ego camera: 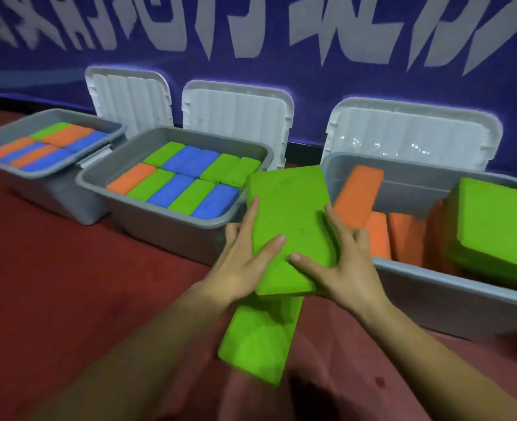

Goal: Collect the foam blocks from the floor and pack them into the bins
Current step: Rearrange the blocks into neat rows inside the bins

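Red floor (69,284) runs up to a blue banner (312,74) with white lettering, and three grey bins stand in a row against it, their white lids (236,117) propped behind. From where I stand, the left bin (54,196) and the middle bin (166,235) look packed level with blue, orange and green blocks. The right bin (433,302) is only partly filled, with orange blocks (357,196) standing loosely and a big green one (500,226) leaning at its far end.

The person is mid-carry. A green foam block (287,214) is held up over the gap between the middle and right bins. The left hand (245,262) grips its left edge, thumb laid on the top face, and the right hand (339,259) clamps the opposite edge the same way.

A second green block (260,338) shows just below the hands. I cannot tell whether it lies on the floor or is carried underneath.

I reckon the next move is a swing to the right and a lowering into the right bin. The block would want turning on edge to sit beside the orange ones.
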Action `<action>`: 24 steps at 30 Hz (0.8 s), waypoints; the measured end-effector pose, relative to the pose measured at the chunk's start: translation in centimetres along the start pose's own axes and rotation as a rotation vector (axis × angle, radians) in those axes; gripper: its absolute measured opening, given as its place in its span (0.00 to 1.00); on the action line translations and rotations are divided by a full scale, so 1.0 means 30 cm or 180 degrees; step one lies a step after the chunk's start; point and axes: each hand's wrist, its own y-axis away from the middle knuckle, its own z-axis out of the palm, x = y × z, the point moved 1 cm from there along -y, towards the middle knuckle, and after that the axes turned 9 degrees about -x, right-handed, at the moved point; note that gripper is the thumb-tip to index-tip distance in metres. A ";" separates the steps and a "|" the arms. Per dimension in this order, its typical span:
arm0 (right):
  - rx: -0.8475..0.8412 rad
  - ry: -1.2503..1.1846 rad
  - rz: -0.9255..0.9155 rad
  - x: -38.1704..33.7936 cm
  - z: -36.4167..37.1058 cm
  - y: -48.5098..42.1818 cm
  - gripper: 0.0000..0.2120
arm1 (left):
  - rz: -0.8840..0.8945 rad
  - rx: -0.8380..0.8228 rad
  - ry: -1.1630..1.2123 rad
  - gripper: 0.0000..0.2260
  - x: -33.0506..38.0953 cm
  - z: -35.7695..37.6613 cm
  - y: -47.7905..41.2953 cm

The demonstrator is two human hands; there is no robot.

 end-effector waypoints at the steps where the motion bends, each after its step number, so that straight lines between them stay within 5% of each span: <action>1: -0.0242 -0.0006 0.0043 0.011 0.037 0.003 0.52 | -0.0250 -0.0056 -0.0086 0.42 -0.033 -0.006 0.024; 8: -0.1528 0.0591 0.0892 0.084 0.256 0.106 0.47 | -0.1510 -0.1012 -0.0604 0.40 -0.223 0.074 0.104; 14: -0.2058 0.1183 0.1230 0.145 0.319 0.115 0.36 | -0.1856 -0.1447 -0.0920 0.42 -0.296 0.120 0.058; 20: -0.0899 0.0921 0.0785 0.038 0.135 -0.003 0.12 | -0.0918 -0.0386 -0.1109 0.33 -0.152 0.118 -0.052; 24: 0.0134 0.0757 0.0591 0.033 0.008 -0.061 0.09 | -0.0172 0.0298 -0.1517 0.37 -0.020 0.168 -0.157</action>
